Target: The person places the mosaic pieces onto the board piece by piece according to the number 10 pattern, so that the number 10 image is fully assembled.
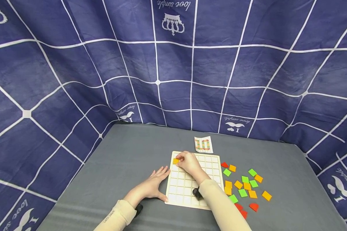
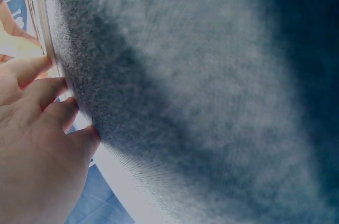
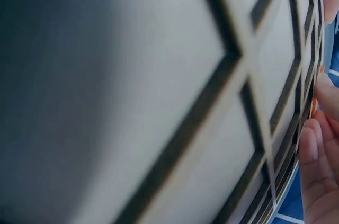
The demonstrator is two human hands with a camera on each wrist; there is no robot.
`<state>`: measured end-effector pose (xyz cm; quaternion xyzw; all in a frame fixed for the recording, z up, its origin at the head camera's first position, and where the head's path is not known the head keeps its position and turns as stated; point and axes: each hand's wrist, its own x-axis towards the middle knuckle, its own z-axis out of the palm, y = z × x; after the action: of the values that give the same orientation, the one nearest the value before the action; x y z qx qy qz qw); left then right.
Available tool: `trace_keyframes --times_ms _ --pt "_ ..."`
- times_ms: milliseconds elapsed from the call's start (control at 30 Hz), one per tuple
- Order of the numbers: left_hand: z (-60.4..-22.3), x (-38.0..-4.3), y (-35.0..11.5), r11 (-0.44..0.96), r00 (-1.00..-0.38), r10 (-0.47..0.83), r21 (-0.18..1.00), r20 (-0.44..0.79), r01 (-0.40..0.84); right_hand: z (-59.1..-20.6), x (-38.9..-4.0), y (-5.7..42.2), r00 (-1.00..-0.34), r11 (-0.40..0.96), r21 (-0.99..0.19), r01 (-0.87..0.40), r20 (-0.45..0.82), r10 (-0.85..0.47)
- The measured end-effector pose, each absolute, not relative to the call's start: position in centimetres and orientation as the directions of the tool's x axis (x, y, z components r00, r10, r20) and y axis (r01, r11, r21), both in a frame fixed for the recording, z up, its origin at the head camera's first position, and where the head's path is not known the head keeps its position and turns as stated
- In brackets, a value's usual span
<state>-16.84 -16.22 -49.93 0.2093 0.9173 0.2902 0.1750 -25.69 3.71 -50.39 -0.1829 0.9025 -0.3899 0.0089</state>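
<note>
Lying between 10 and 11 o'clock on the gridded board (image 1: pixel 180 190), an orange tile (image 1: pixel 175 161) is pinched by the right hand (image 1: pixel 189 163), whose narrow grip is formed by the thumb and fingertips. Whether the tile is fully seated in a cell cannot be told. In the right wrist view, a sliver of orange is seen between thumb and fingers, and the board's raised dividers are shown close up.

The board's 9 o'clock edge is touched by the left hand (image 1: pixel 154 186); its grip is wide, the thumb being spread well away from the fingers. In the left wrist view, the fingertips are seen lined along that edge.

Just beyond the board, slightly past 12 o'clock, a paper card (image 1: pixel 203 145) is placed, printed with a green, orange and red pattern. Between 2 and 4 o'clock of the board, loose orange tiles (image 1: pixel 267 196), green tiles (image 1: pixel 243 193) and red pieces (image 1: pixel 253 207) with a curved side are scattered on the grey counter (image 1: pixel 118 160). Some pieces are partly hidden by the cream right sleeve (image 1: pixel 225 205). Beyond the counter, from 9 o'clock round to 3 o'clock, a dark blue cloth (image 1: pixel 176 61) is hung, patterned with white lines and lettering.
</note>
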Motion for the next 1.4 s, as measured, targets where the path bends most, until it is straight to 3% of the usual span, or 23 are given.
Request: trace_keyframes --times_ms 367,567,667,767,933,1133,1400 --pt "-49.5 -16.8 -17.0 0.747 -0.866 0.463 0.61 -0.19 0.266 -46.3 -25.5 8.1 -0.981 0.434 -0.899 -0.063 -0.023 -0.191" --pt "-49.6 -16.4 -17.6 0.75 -0.872 0.455 0.607 -0.184 0.263 -44.8 -25.2 15.2 -0.997 0.427 -0.904 0.018 -0.049 -0.063" --pt "-49.6 -16.3 -17.7 0.744 -0.867 0.46 0.616 -0.189 0.26 -45.9 -25.2 19.9 -0.999 0.417 -0.909 0.014 -0.025 -0.02" --pt "-49.5 -16.1 -17.7 0.732 -0.864 0.465 0.633 -0.193 0.253 -47.4 -25.1 24.2 -0.998 0.483 -0.875 0.028 0.0 0.059" --pt "-49.4 -16.0 -17.5 0.724 -0.863 0.465 0.645 -0.198 0.242 -47.9 -23.2 28.4 -0.987 0.566 -0.813 0.14 -0.067 0.149" --pt "-49.6 -16.2 -17.1 0.739 -0.867 0.454 0.63 -0.206 0.237 -48.5 -21.0 29.8 -0.973 0.665 -0.714 0.219 -0.114 0.199" --pt "-49.8 -16.8 -16.1 0.742 -0.862 0.467 0.617 -0.197 0.261 -49.4 -20.7 30.9 -0.965 0.776 -0.573 0.263 -0.147 0.218"
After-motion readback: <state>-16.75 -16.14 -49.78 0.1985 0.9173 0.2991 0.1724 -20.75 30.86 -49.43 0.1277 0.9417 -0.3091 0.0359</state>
